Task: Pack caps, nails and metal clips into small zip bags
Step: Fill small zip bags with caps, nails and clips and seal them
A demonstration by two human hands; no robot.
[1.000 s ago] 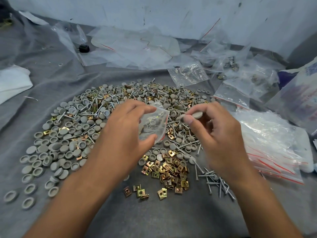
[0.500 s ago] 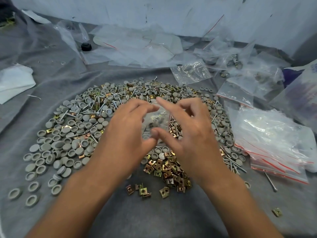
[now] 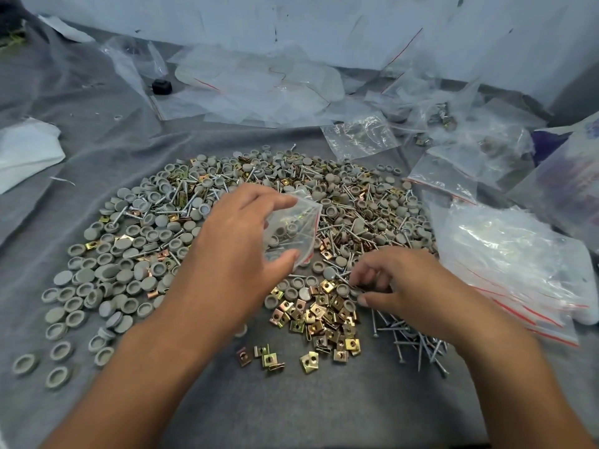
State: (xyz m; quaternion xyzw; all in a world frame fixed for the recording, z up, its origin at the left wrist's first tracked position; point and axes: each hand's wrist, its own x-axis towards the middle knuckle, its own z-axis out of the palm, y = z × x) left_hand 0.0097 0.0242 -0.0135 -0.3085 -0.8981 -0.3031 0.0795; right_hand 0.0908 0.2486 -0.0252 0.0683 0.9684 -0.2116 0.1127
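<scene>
My left hand [image 3: 240,251] pinches a small clear zip bag [image 3: 293,230] above the pile, with grey caps and nails showing through the plastic. My right hand [image 3: 398,286] is low over the pile's near right side, its thumb and fingertips closing on small pieces where caps and nails meet; which piece it pinches is unclear. Grey round caps [image 3: 107,273] spread wide to the left. Brass-coloured metal clips [image 3: 324,315] lie heaped in front of my hands. Loose nails [image 3: 418,345] lie under my right wrist.
A stack of empty zip bags with red strips [image 3: 509,264] lies at the right. Filled and empty bags [image 3: 359,136] and plastic sheets [image 3: 259,85] clutter the back. A white cloth [image 3: 26,150] sits at the left on the grey fabric [image 3: 308,406].
My right hand has left the bag's mouth and dropped down to the right onto the pile. My left hand still holds the bag in about the same place.
</scene>
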